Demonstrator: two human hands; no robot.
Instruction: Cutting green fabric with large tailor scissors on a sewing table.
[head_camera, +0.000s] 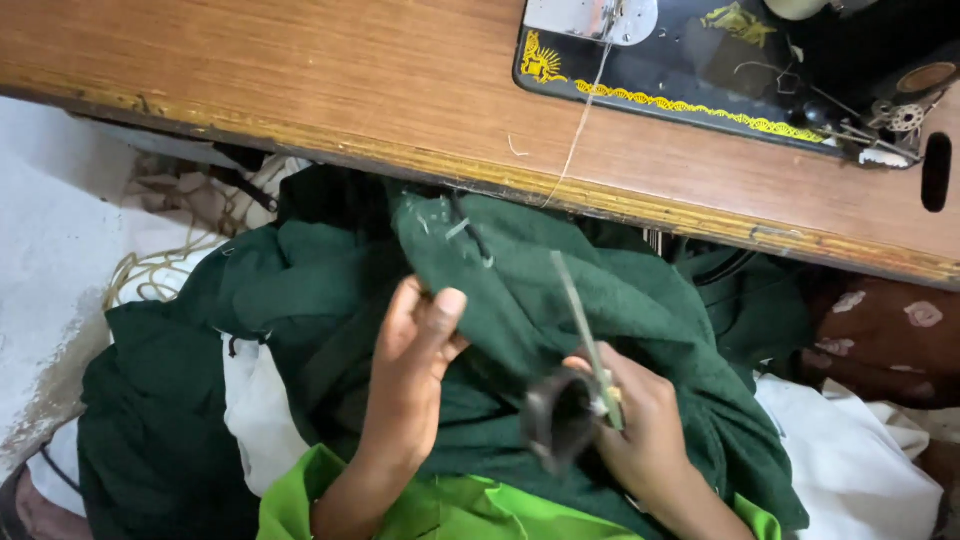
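Pinching a fold of dark green cloth (520, 300), the left hand (415, 345) holds it up in the lap below the counter (300, 90). The right hand (640, 430) grips scissors (585, 345), blades pressed together, pointing up-left toward that fold just beside them.

- A wooden table (330, 80) runs across the far side, its near edge worn.
- A black sewing machine (720, 70) with yellow ornaments stands on it at the far right.
- A pale thread (578, 130) hangs from the machine over the near edge.
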